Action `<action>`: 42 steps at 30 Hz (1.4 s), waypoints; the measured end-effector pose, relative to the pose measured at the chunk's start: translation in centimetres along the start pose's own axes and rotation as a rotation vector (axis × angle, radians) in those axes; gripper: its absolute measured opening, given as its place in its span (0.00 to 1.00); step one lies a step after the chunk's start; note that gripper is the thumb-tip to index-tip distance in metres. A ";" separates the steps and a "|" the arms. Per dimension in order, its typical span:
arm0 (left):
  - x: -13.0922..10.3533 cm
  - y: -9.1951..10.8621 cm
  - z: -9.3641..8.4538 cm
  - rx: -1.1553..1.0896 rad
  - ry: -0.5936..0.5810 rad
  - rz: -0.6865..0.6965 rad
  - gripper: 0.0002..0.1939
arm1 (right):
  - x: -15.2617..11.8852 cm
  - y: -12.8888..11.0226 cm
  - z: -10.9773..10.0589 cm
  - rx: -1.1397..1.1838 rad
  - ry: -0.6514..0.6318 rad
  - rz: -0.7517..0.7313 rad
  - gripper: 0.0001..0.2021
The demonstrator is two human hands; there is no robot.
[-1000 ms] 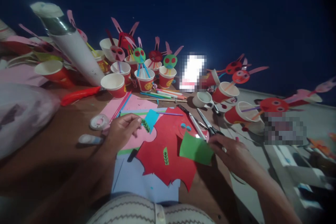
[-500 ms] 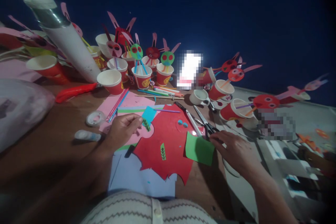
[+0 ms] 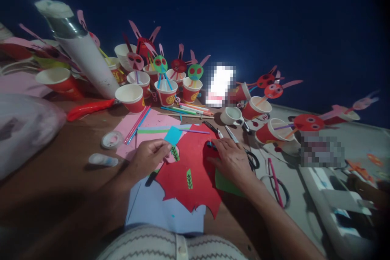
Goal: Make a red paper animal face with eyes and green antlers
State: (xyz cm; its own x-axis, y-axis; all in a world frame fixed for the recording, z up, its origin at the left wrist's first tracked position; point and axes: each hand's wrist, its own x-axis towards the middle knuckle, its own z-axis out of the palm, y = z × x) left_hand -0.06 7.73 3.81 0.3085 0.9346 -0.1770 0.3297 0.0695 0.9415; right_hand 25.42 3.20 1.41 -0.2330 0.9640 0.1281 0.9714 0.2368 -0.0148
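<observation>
My left hand point(image 3: 149, 158) is closed in a pinch on a small green paper leaf point(image 3: 175, 154) with dark veins drawn on it. Behind that leaf lies a pink round paper piece. My right hand point(image 3: 233, 160) reaches over the red paper sheet point(image 3: 198, 195), thumb and fingers apart, its fingertips beside small blue paper dots point(image 3: 210, 144). A second green leaf point(image 3: 189, 179) lies on the red sheet. The scissors point(image 3: 253, 160) and a green paper piece point(image 3: 225, 183) are partly hidden under my right hand and forearm.
Red paper cups point(image 3: 166, 94) with paper animal heads on straws stand along the back. A white mug point(image 3: 230, 116), markers point(image 3: 195, 109), a tape roll point(image 3: 111, 140) and a small clear bottle point(image 3: 103, 160) surround the papers. A plastic bag point(image 3: 27, 130) sits at left.
My right hand has moved left, from beside the scissors and green paper to the blue dots on the red sheet. My left hand, still pinching the leaf, has shifted slightly right.
</observation>
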 end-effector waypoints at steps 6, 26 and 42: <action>-0.1 -0.7 0.4 -0.002 -0.101 -0.020 0.16 | 0.1 -0.1 0.0 -0.011 0.005 0.000 0.16; -0.2 -1.8 0.6 0.142 -0.124 0.016 0.11 | 0.8 -1.8 -1.8 0.846 -0.103 0.108 0.17; 0.1 -3.5 -0.6 0.405 -0.255 0.018 0.14 | 2.9 -4.6 0.8 0.652 -0.052 -0.076 0.15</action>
State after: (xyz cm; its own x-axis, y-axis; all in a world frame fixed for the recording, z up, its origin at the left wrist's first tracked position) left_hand -1.69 7.76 0.64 0.5099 0.8153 -0.2743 0.6282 -0.1350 0.7663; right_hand 20.25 4.99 1.01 -0.3179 0.9423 0.1048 0.7297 0.3138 -0.6075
